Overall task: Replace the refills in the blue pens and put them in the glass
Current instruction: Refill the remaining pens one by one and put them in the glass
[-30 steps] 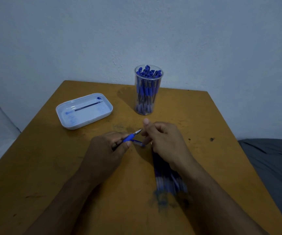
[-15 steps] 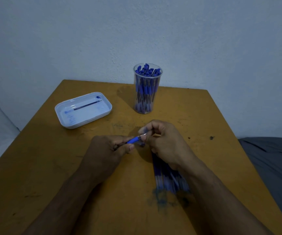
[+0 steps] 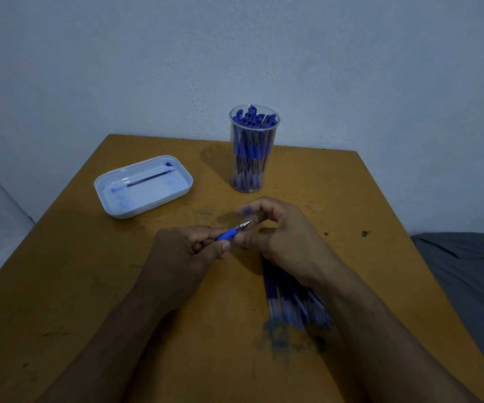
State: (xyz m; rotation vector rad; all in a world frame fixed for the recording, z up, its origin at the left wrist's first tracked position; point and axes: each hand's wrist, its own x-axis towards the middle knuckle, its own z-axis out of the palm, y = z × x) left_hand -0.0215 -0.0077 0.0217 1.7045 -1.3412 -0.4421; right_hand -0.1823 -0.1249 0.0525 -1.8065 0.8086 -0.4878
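Against a pale wall, the table (image 3: 89, 286) is carrying everything. Near its middle, the left hand (image 3: 182, 251) is pinching a blue pen (image 3: 230, 232) by its rubber grip, a light, slim thing. The right hand (image 3: 281, 231) is curling at its tip; whether it is touching, I cannot tell. The glass (image 3: 252, 149) is standing near the far edge.

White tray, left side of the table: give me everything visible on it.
The white tray is a shallow rounded rectangle, plastic by its look, lying flat on the wooden table, left of the glass and apart from it. One dark thin refill lies diagonally inside, with a small blue piece near the far corner and blue ink smears on the floor. Neither hand touches it.
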